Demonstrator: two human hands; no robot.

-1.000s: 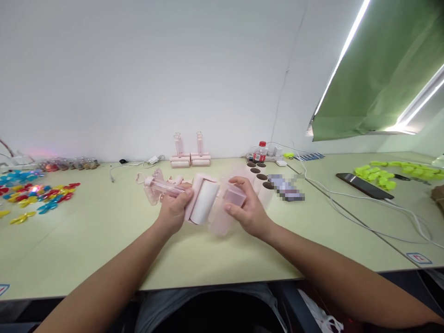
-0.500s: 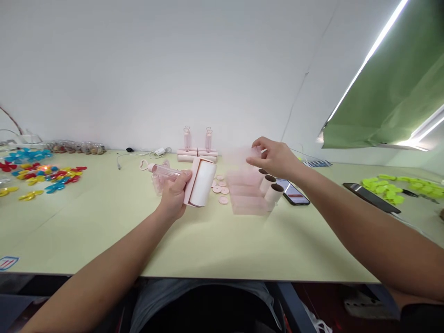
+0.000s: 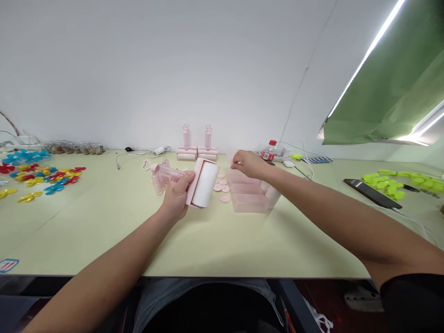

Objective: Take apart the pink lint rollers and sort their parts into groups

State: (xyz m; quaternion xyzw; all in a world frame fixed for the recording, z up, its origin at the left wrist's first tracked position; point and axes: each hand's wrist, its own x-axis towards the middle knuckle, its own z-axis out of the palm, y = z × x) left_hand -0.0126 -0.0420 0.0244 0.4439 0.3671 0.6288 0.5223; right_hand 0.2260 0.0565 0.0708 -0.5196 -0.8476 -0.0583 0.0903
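My left hand (image 3: pixel 176 196) is closed on a lint roller, gripping it where its clear pink handle (image 3: pixel 168 172) meets the pink frame. The white sticky roll (image 3: pixel 205 184) faces me, tilted, and the ring end of the handle points left. Behind this hand lie more clear pink handles (image 3: pixel 158 182). My right hand (image 3: pixel 248 163) pinches a translucent pink plastic cover (image 3: pixel 229 156), mostly hidden behind the fingers. Below it several similar pink covers (image 3: pixel 249 203) lie in a row on the table. Small pink discs (image 3: pixel 224 198) lie between the hands.
Two lint rollers (image 3: pixel 207 150) stand by the wall, handles up. Coloured plastic petals (image 3: pixel 57 178) lie left; yellow-green pieces (image 3: pixel 386 187) and a dark phone (image 3: pixel 371 193) lie right. A red-capped bottle (image 3: pixel 269 151) and cables stand behind my right arm, which hides part of the paper-core rolls.
My right hand has moved left and slightly down with the translucent cover, closer to the lint roller. My left hand has barely moved. The bottle behind the right arm now shows.
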